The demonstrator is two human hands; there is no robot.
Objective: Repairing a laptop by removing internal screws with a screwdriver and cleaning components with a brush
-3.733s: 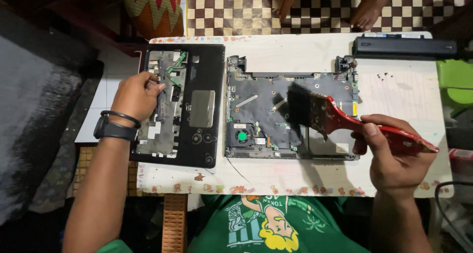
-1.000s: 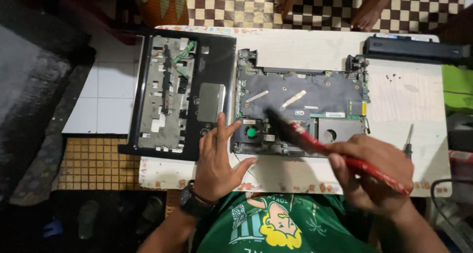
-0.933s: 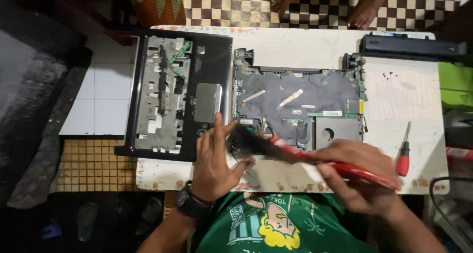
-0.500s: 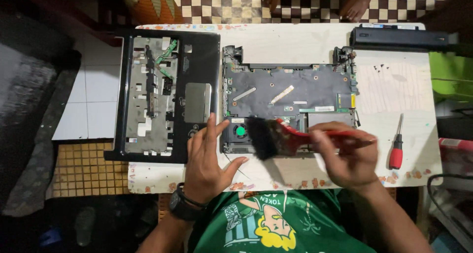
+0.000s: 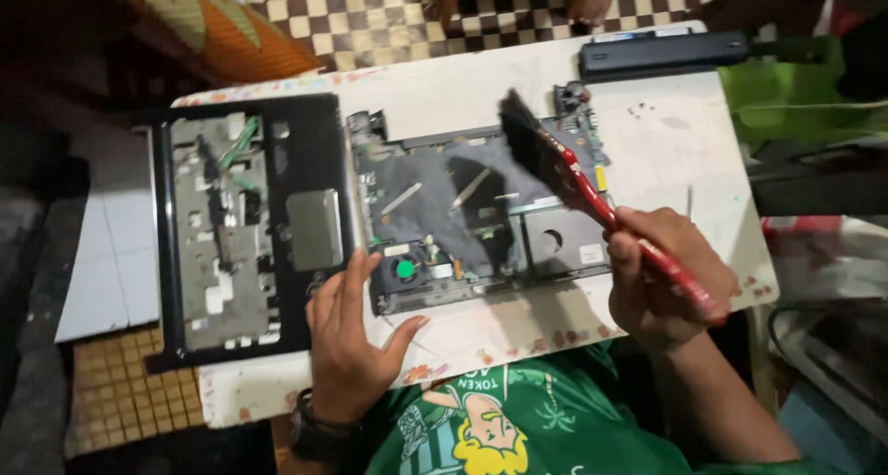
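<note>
Your right hand (image 5: 659, 276) grips the red brush (image 5: 592, 193) by its stiff handle; your left hand (image 5: 351, 341) lies spread, steadying the fragile laptop base (image 5: 476, 221) at its edge.

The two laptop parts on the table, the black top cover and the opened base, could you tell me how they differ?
The black top cover lies on the left with its long side running away from the person; the opened base lies crosswise in the middle. The cover shows a grey metal plate and a touchpad; the base shows a circuit board and fan. The left hand rests between them; only the base has the brush above it. Both lie flat on the white table.
</note>
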